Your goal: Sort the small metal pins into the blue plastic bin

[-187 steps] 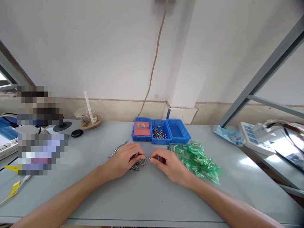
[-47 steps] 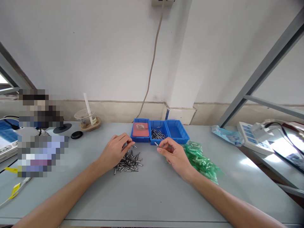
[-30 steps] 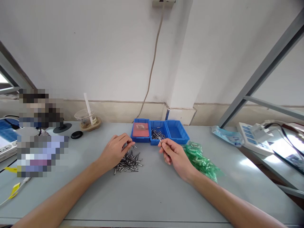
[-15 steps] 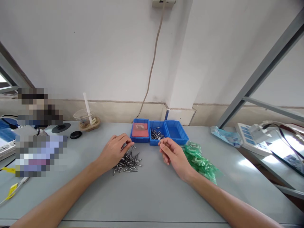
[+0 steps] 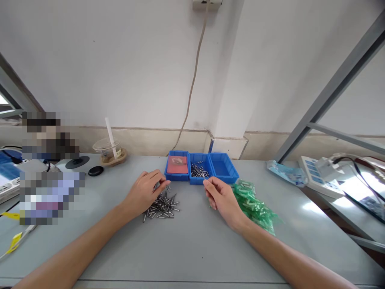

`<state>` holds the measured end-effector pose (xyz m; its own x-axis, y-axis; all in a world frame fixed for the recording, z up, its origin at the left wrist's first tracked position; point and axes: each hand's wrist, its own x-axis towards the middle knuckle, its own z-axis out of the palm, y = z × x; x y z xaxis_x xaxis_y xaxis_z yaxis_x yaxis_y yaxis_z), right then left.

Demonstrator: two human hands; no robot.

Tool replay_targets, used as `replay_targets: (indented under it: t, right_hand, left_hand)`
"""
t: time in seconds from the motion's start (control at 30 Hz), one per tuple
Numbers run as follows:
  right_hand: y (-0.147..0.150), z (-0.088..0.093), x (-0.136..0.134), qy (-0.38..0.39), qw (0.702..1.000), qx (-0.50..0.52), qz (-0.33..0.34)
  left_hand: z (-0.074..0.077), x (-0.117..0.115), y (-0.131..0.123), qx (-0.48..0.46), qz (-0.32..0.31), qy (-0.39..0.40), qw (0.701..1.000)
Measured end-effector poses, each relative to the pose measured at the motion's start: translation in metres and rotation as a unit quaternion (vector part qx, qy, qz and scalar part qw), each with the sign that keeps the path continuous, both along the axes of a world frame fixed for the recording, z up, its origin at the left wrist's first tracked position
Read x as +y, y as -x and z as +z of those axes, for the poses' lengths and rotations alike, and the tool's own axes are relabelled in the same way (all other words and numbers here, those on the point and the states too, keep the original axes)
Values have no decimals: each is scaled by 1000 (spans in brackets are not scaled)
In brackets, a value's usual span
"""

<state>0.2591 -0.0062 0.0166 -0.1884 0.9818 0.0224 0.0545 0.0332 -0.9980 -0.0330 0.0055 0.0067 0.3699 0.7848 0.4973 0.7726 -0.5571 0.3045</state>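
My left hand is closed above a loose pile of small metal pins. A few pins show at its curled fingers and thumb tip. My right hand has thumb and forefinger pressed together just in front of the middle blue bin. Whatever is between those fingertips, if anything, is too small to make out. More metal pins lie inside the middle bin.
The left blue bin holds a pink packet; another blue bin adjoins on the right. Green plastic bags lie beside my right forearm. A power strip is at right; a lidded cup stands at left.
My right hand has drawn back slightly to the right from the middle bin's front edge. A small bit seen at its fingertips no longer shows. My left hand is almost still.
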Motion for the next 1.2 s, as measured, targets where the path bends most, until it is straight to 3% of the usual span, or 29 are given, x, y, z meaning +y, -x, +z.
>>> replay_targets:
  t: [0.23, 0.7, 0.93, 1.2]
  right_hand:
    - [0, 3, 1, 54, 998, 38, -10]
    - [-2, 12, -2, 40, 996, 67, 30]
    - [1, 6, -3, 6, 998, 2, 68]
    - [2, -2, -9, -61, 976, -105, 183]
  left_hand:
    - [0, 0, 0, -1, -4, -8, 1000]
    - [0, 0, -1, 1, -5, -7, 1000]
    - [5, -6, -6, -33, -21, 35, 999]
    - [4, -22, -18, -102, -89, 75, 988]
